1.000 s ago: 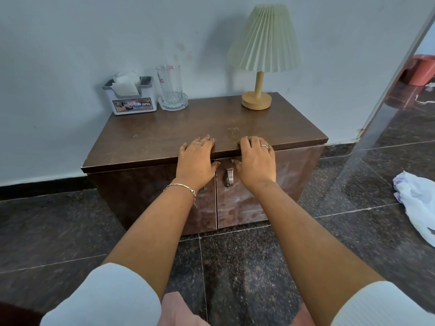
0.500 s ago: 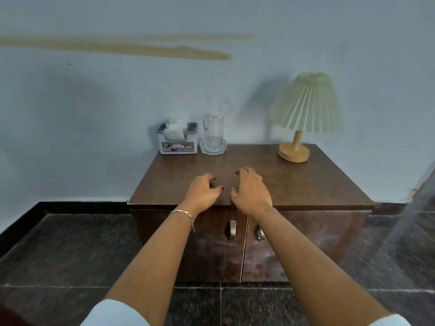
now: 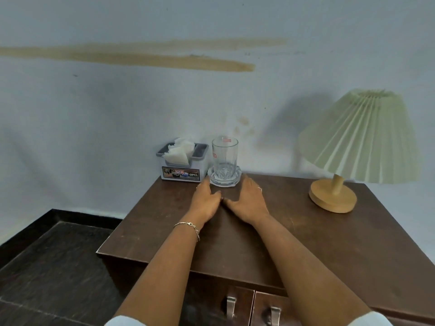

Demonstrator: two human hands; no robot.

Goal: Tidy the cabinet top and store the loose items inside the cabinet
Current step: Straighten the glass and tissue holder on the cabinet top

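A dark brown cabinet (image 3: 306, 236) stands against the wall with both doors closed. At the back of its top sits a clear glass tumbler (image 3: 224, 158) on a glass coaster (image 3: 237, 178), and left of it a grey tissue box (image 3: 182, 171) with white tissues sticking out. My left hand (image 3: 206, 201) and my right hand (image 3: 247, 200) lie flat on the cabinet top, fingers stretched toward the coaster on either side of it, thumbs nearly meeting. Neither hand holds anything.
A table lamp with a pleated pale green shade (image 3: 360, 137) and round wooden base (image 3: 332, 198) stands at the right rear of the top. Two metal door handles (image 3: 230, 307) show at the front. Dark tiled floor (image 3: 54, 262) lies to the left.
Both hands slid from the cabinet's front edge across the top to the glass and coaster at the back. The view rose and came closer to the cabinet.
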